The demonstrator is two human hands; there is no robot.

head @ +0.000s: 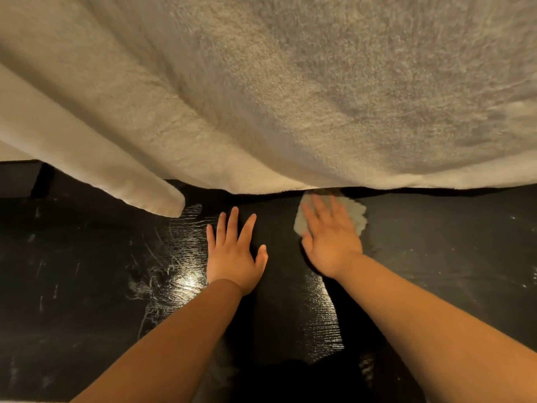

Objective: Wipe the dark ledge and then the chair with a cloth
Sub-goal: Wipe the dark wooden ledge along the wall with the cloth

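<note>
Head view, single frame. Dark ledge: one, glossy black with a fine grain, filling the lower half of the frame; pale streaks and smears across its left and centre, and a bright glare patch at lower centre-left. Cloth: one, pale grey-green and crumpled, lying flat on the ledge just right of frame centre. Its upper edge reaches the hem of the blanket above it. The visible part spreads mostly left to right across the frame, but the hand covers too much of it to call a long axis or a pointing direction with confidence. Right hand: palm down on the cloth, fingers straight and slightly fanned toward the top of the frame, pressing it to the ledge; no curl round the fabric seen. Left hand: palm down flat on bare ledge at frame centre, fingers spread wide, thumb out to the right, holding nothing, apart from the cloth. Both forearms bare, entering from the bottom edge. Blanket: one, cream and fuzzy, covering the whole upper half, its hem overhanging the far side of the ledge; a thick folded edge of it droops onto the ledge at centre left. Count: two hands, one cloth, one ledge, one blanket.
</note>
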